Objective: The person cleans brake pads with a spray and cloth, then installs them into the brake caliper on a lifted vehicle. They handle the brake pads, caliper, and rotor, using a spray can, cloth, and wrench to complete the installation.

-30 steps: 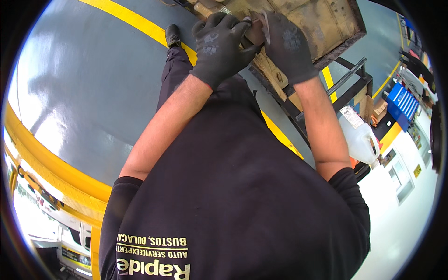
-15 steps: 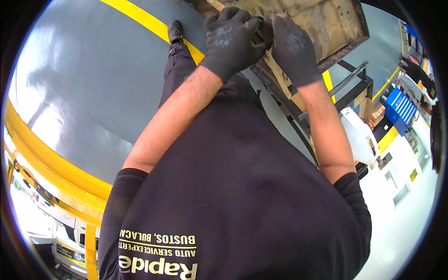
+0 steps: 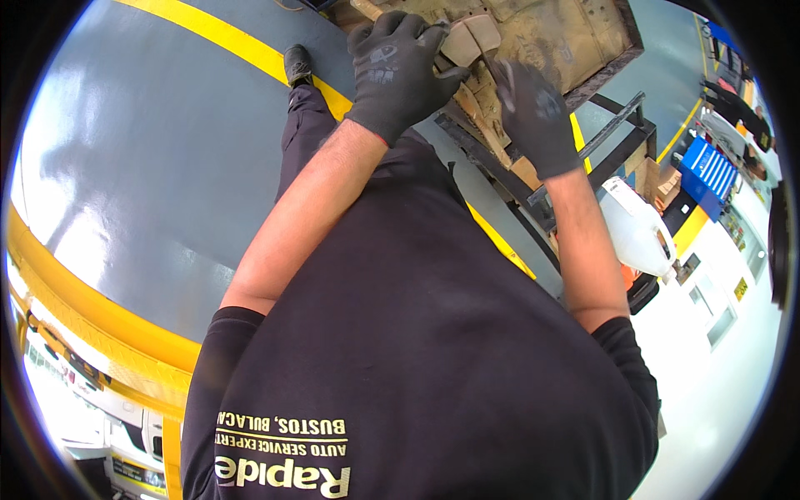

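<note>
My left hand point(image 3: 398, 75), in a dark work glove, grips a brake pad point(image 3: 472, 38) by its near left side. The pad's tan friction face is turned up, with a groove across its middle. My right hand point(image 3: 533, 112), gloved the same and slightly blurred, is closed just right of the pad. From its fingers a thin dark tool point(image 3: 488, 63) reaches to the groove; its exact kind is hard to make out. Both hands are over a worn wooden workbench top point(image 3: 575, 42). A light wooden stick point(image 3: 365, 9) shows beyond my left hand.
The bench has a dark metal frame point(image 3: 617, 154). To the right stand a white plastic jug point(image 3: 635, 225) and a blue tool cabinet point(image 3: 708, 175). Yellow lines point(image 3: 217, 33) cross the grey floor. A yellow steel structure point(image 3: 92, 292) curves along the left. Another person point(image 3: 737, 112) is at far right.
My right hand has drawn back toward me and slightly right, away from my left. The brake pad's face, mostly hidden before, now shows. The view has shifted slightly.
</note>
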Tool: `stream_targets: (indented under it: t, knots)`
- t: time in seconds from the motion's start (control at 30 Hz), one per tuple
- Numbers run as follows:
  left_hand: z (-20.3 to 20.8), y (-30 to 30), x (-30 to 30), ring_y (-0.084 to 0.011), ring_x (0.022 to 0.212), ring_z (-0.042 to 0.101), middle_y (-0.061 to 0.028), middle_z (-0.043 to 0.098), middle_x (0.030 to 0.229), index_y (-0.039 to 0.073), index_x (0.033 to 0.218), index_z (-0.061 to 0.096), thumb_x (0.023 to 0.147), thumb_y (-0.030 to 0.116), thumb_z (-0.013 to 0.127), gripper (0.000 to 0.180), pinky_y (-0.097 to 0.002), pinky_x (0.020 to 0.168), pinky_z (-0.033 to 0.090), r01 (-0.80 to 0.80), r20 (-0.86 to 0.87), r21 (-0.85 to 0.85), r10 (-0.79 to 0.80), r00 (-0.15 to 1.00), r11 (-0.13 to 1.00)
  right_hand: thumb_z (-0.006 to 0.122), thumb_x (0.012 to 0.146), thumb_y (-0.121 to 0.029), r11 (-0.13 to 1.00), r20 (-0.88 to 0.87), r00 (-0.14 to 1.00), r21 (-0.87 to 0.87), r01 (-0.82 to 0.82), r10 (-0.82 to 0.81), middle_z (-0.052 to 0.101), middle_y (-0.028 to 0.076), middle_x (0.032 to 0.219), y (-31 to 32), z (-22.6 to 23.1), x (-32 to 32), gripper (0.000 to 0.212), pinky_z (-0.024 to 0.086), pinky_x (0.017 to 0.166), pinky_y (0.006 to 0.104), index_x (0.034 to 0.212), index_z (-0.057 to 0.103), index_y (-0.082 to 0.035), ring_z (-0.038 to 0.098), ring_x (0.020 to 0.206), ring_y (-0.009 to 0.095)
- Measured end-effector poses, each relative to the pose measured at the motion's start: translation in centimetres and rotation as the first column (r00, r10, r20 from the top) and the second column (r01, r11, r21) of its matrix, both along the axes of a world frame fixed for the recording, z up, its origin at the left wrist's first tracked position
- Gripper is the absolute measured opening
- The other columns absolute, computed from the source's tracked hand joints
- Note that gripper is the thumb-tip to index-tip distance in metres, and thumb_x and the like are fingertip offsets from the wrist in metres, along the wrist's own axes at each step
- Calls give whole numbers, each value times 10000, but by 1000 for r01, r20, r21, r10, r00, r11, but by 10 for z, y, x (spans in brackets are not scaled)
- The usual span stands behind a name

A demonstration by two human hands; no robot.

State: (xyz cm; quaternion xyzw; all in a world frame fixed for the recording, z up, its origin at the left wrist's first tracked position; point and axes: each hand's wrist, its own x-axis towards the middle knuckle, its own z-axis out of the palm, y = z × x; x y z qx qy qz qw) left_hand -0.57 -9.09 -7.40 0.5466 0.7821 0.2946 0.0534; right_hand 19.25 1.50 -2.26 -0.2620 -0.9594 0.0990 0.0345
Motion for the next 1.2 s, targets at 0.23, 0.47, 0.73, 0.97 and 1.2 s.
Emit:
stream_targets:
  t: [0.23,0.47,0.73,0.97,1.2]
  knots:
    - [17,-8,-1,-281,1246,582,-30,680,1234,202,1287,733,755,566,845,654,-561,1017,392,33,-2,-41,-33,999,999,711,879,-142,927,-140,919,-135,350,-368,733,228,1121,33,39,17,361,571,886,471,1207,679,7,713,1057,412]
    - [30,11,-71,-349,1293,557,-67,648,1358,169,1321,696,750,550,867,708,-550,1069,374,-105,-82,62,110,991,993,692,887,-182,838,-225,902,-499,219,-369,738,179,1212,71,7,-105,428,563,946,407,1282,668,-18,721,1116,349]
    - [6,27,-101,-336,1320,566,-91,690,1328,113,1274,716,792,493,858,630,-557,1103,367,-83,11,-102,85,996,991,767,876,-351,916,-109,987,-395,65,-117,691,235,1235,108,-22,-173,583,524,996,520,1344,620,-36,645,1178,447]
    - [-1,29,-95,-348,1300,560,-75,700,1280,161,1219,734,798,448,854,524,-527,1090,392,-74,-21,-93,73,997,993,732,896,-291,867,-5,891,230,-442,455,661,175,1142,119,-33,-199,446,549,894,503,1295,651,-108,673,1033,416]
    - [22,41,-89,-309,1297,551,-27,691,1256,211,1178,756,773,488,837,497,-556,1054,380,-176,-63,-248,166,984,953,672,936,-222,968,-10,987,-192,-161,162,677,191,1117,98,-7,-189,244,553,841,513,1150,672,-103,683,1032,402]
